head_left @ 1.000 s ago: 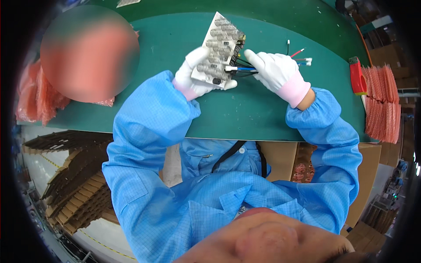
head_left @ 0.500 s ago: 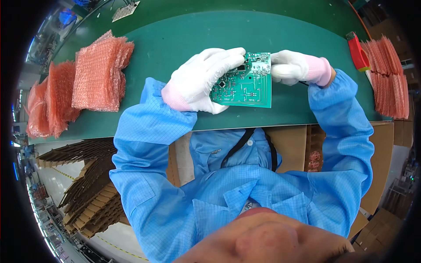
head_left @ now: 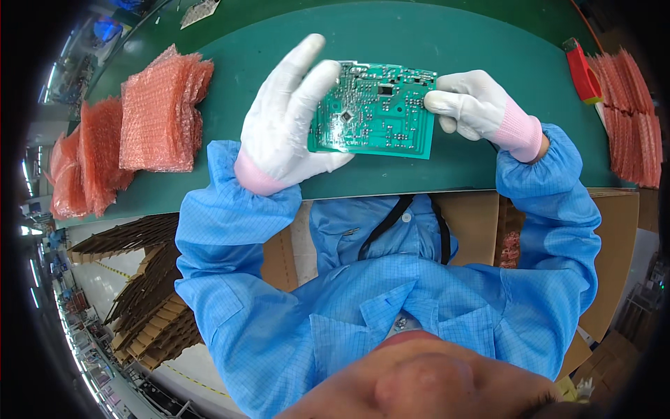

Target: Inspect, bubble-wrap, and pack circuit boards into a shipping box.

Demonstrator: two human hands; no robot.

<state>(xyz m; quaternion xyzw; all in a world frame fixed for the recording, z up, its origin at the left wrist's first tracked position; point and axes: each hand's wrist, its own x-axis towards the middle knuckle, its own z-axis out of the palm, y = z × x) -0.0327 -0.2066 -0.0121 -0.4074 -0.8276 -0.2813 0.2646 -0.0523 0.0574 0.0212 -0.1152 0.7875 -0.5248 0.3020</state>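
A green printed circuit board (head_left: 377, 115) with small dark chips and many solder points is held above the green tabletop, tilted a little. At its right edge my right hand (head_left: 474, 108), in a white glove with a pink cuff, pinches it between thumb and curled fingers. My left hand (head_left: 283, 119), gloved the same way, is at the board's left side. Its fingers are stretched and spread, with the thumb along the lower left corner and the index finger by the upper left corner. Whether the palm touches the board's left edge, I cannot tell.
Stacks of pink bubble-wrap bags (head_left: 164, 115) stand at the table's left, and another pink stack (head_left: 624, 115) at the right beside a red and yellow tool (head_left: 583, 73). Cardboard dividers (head_left: 150, 300) lie below left. An open carton (head_left: 611, 258) stands below right.
My left hand has spread its fingers and swung off the board's face, uncovering more of it. The board has shifted slightly up and left. My right thumb now lies over its right edge.
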